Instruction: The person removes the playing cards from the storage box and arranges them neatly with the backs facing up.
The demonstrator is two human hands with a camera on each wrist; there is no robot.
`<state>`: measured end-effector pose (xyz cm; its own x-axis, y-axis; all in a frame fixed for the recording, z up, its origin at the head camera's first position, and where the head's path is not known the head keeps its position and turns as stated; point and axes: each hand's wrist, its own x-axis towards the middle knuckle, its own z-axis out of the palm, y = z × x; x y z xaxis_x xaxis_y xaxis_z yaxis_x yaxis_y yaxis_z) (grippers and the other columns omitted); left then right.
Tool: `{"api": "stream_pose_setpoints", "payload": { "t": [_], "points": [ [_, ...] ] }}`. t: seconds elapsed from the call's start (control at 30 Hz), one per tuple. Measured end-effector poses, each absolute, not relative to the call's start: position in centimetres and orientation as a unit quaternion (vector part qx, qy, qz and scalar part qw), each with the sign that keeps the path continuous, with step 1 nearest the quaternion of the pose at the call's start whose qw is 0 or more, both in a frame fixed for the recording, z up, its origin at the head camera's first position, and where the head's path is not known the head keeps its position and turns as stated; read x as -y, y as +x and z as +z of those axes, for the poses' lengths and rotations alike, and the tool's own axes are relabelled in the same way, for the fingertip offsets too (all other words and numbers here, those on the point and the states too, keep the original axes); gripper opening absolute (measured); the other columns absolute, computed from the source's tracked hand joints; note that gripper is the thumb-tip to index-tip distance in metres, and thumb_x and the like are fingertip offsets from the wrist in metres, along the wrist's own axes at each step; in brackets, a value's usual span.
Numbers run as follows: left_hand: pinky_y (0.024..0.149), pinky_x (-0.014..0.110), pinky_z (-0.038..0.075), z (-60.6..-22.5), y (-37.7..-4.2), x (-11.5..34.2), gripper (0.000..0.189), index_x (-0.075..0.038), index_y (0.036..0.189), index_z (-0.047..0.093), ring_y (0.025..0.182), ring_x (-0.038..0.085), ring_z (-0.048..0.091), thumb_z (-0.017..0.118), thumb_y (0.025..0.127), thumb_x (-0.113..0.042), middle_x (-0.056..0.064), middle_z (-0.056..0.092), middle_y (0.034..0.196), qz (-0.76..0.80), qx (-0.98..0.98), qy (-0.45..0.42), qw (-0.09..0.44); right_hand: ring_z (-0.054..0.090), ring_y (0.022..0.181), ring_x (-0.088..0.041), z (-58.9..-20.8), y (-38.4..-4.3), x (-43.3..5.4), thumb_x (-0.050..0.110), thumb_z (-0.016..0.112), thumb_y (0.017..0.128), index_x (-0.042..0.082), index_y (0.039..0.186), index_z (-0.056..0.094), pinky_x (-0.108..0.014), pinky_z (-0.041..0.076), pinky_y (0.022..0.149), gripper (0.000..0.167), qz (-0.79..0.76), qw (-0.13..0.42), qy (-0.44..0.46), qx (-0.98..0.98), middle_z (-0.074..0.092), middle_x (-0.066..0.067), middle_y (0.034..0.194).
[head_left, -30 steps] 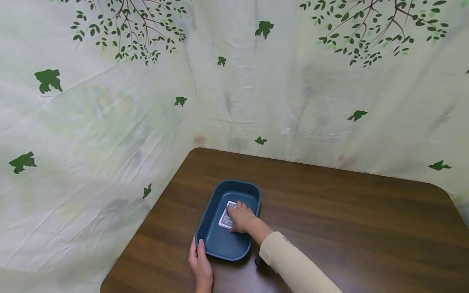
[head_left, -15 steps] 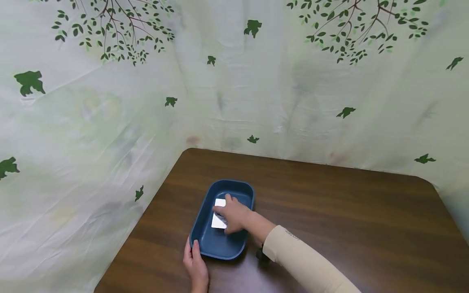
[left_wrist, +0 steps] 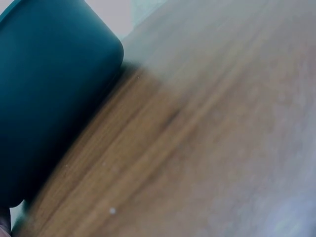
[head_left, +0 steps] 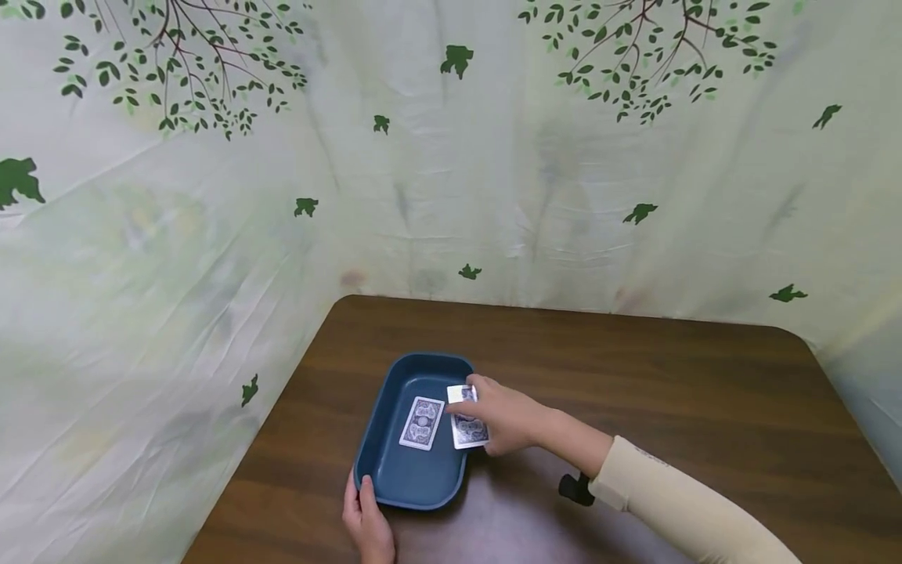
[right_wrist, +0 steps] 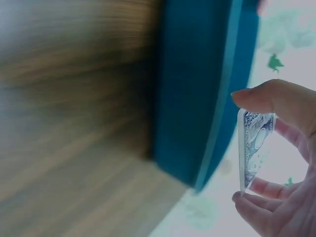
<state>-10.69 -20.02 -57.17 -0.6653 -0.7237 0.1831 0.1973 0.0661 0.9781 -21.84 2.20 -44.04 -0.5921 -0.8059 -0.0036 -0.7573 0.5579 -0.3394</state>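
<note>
A blue tray (head_left: 416,501) stands on the wooden table, its rim gripped by my left hand (head_left: 369,523) at the near left corner. The thumb lies over the edge. Inside it, a playing card (head_left: 422,423) with a patterned blue-grey back lies flat. Over the tray's right rim, my right hand (head_left: 513,415) pinches playing cards (head_left: 470,431), back side up. The right wrist view shows them as a thin stack (right_wrist: 256,143) held by its edges between thumb and fingers. How many are held I cannot tell. The left wrist view shows mostly the tray's outer wall (left_wrist: 54,94).
The brown wooden table (head_left: 634,376) extends right and behind the tray. A leaf-printed cloth (head_left: 493,157) hangs along the back and left edges. A black wrist device (head_left: 576,489) sits at the right cuff.
My right hand has lifted cards from the tray and moved right with them to its rim, uncovering a card on the bottom. My left hand keeps its grip. The view has shifted slightly.
</note>
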Motion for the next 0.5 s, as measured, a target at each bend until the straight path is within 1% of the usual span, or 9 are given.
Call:
{"api": "stream_pose_setpoints", "payload": {
  "t": [0.13,0.2,0.23,0.3,0.43,0.5],
  "points": [
    [0.087,0.010,0.035,-57.4,-10.5,20.1,0.038,0.013,0.125,0.047,0.104,0.000,0.049,0.047,0.096,-0.012,-0.002,0.057,0.117,-0.648,0.632,0.223,0.363,0.041,0.105,-0.024,-45.8,-21.3,-4.1,0.016,0.080,0.064,0.032,0.132,0.048,-0.027,0.045,0.075,0.077,-0.151,0.090,-0.445,-0.878,0.036,-0.016,0.127],
    [0.086,0.010,0.035,-57.4,-10.5,20.2,0.038,0.013,0.125,0.048,0.103,0.000,0.049,0.048,0.095,-0.012,-0.006,0.057,0.115,-0.647,0.629,0.229,0.364,0.042,0.102,-0.023,-46.6,-21.0,-4.7,0.018,0.080,0.064,0.031,0.133,0.047,-0.027,0.045,0.074,0.077,-0.156,0.099,-0.441,-0.878,0.037,-0.015,0.125],
    [0.086,0.010,0.035,-57.4,-10.5,20.2,0.039,0.013,0.125,0.048,0.102,-0.001,0.049,0.048,0.095,-0.013,-0.007,0.057,0.114,-0.647,0.629,0.232,0.363,0.042,0.102,-0.023,-47.0,-20.9,-5.0,0.019,0.080,0.064,0.029,0.133,0.048,-0.028,0.045,0.075,0.076,-0.159,0.098,-0.439,-0.879,0.038,-0.016,0.124],
    [0.086,0.010,0.036,-57.4,-10.5,20.2,0.039,0.012,0.125,0.048,0.102,-0.002,0.049,0.049,0.095,-0.013,-0.006,0.057,0.115,-0.647,0.631,0.235,0.358,0.043,0.101,-0.024,-47.6,-20.8,-5.4,0.020,0.079,0.064,0.026,0.131,0.050,-0.030,0.045,0.076,0.074,-0.168,0.097,-0.433,-0.880,0.039,-0.017,0.123],
    [0.085,0.010,0.035,-57.4,-10.6,20.1,0.039,0.011,0.126,0.048,0.103,-0.003,0.048,0.049,0.095,-0.014,-0.001,0.056,0.118,-0.642,0.640,0.238,0.349,0.043,0.102,-0.024,-48.1,-20.8,-6.0,0.022,0.079,0.064,0.023,0.129,0.052,-0.030,0.045,0.077,0.071,-0.192,0.090,-0.417,-0.884,0.039,-0.016,0.124],
    [0.086,0.009,0.035,-57.4,-10.7,20.1,0.039,0.012,0.126,0.048,0.103,-0.003,0.048,0.049,0.095,-0.013,-0.002,0.056,0.118,-0.641,0.640,0.234,0.352,0.042,0.102,-0.024,-48.1,-20.9,-6.2,0.022,0.079,0.064,0.023,0.129,0.051,-0.029,0.045,0.075,0.071,-0.198,0.090,-0.411,-0.885,0.038,-0.016,0.124]
  ]
}}
